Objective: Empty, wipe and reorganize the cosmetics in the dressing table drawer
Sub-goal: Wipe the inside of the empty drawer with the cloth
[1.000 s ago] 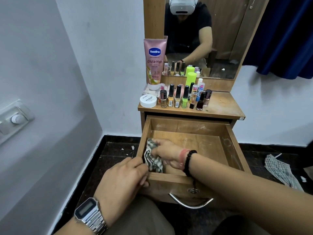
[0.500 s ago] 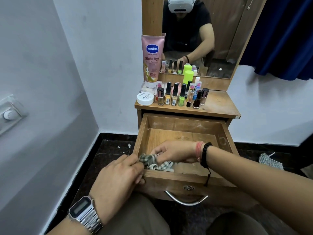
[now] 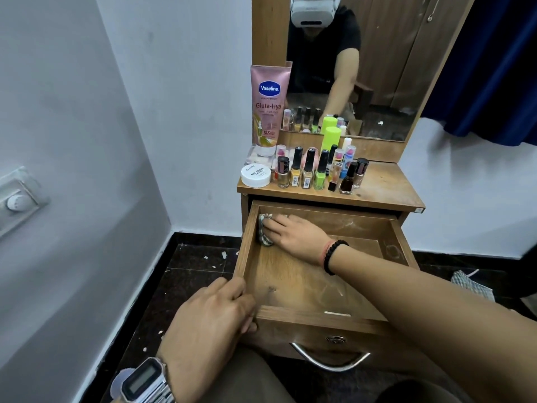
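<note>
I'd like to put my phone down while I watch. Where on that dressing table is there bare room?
The right part of the table top, beyond the nail polish bottles, is bare wood. The top's left half is crowded, with the white jar and lotion tube too. Most of the drawer floor is bare, but the right hand presses a cloth into its far left corner.
</note>
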